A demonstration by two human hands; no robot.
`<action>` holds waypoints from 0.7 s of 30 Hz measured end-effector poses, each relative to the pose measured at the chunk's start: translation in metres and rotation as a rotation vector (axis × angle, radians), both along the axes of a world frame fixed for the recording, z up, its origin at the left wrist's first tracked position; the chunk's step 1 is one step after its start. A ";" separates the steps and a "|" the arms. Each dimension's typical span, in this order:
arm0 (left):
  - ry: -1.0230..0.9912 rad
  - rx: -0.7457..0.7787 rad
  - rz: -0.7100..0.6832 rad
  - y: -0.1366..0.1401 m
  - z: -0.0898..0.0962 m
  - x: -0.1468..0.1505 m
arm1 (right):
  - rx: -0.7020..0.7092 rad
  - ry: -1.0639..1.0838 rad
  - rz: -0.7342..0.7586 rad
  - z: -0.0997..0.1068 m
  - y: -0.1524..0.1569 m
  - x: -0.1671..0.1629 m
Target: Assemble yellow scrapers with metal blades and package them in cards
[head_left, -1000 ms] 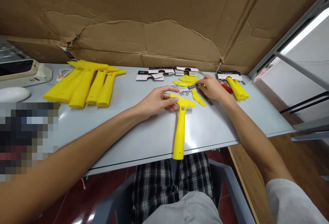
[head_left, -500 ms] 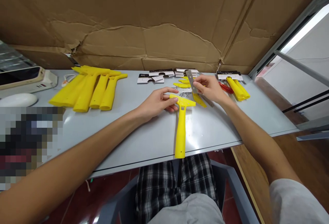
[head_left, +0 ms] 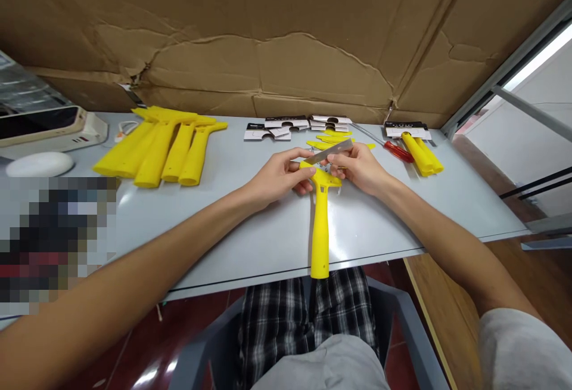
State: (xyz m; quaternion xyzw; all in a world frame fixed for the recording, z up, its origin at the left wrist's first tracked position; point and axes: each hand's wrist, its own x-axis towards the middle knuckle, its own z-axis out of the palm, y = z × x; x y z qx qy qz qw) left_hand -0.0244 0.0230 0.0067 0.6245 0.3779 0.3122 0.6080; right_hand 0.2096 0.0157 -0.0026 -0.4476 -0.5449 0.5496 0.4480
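A yellow plastic scraper handle [head_left: 320, 232] lies on the table, its hollow grip end reaching past the front edge. My left hand [head_left: 282, 179] pinches the left end of its T-shaped head between thumb and fingers. In my right hand [head_left: 360, 168] is a flat metal scraper blade [head_left: 330, 151], tilted just above the head, with its left end close to my left fingers. Whether blade and head touch, I cannot tell. Behind the hands lie several thin yellow plastic pieces [head_left: 334, 138], partly hidden by the blade and fingers.
Several yellow handles [head_left: 152, 154] are piled on the left. Black-and-white cards [head_left: 286, 123] lie along the cardboard wall [head_left: 223, 71]. A red-handled screwdriver [head_left: 397, 151] rests right of centre, near more yellow handles [head_left: 420, 154] with cards. A white mouse-shaped object [head_left: 40, 164] sits far left.
My right hand has turned the blade from near upright to almost level and brought it over the handle's head. My left hand keeps its hold. The camera view has shifted slightly.
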 end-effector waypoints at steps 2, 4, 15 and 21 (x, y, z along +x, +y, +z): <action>0.013 -0.013 0.026 -0.001 0.002 0.002 | 0.002 -0.003 -0.009 0.000 0.000 -0.001; 0.013 -0.031 0.053 -0.001 0.003 0.003 | -0.002 0.000 -0.018 0.001 -0.001 -0.002; -0.086 -0.100 0.123 0.009 -0.004 0.001 | 0.047 -0.001 -0.166 0.011 -0.003 0.003; -0.116 -0.145 0.157 0.007 0.002 0.004 | 0.027 -0.013 -0.194 0.011 0.000 0.005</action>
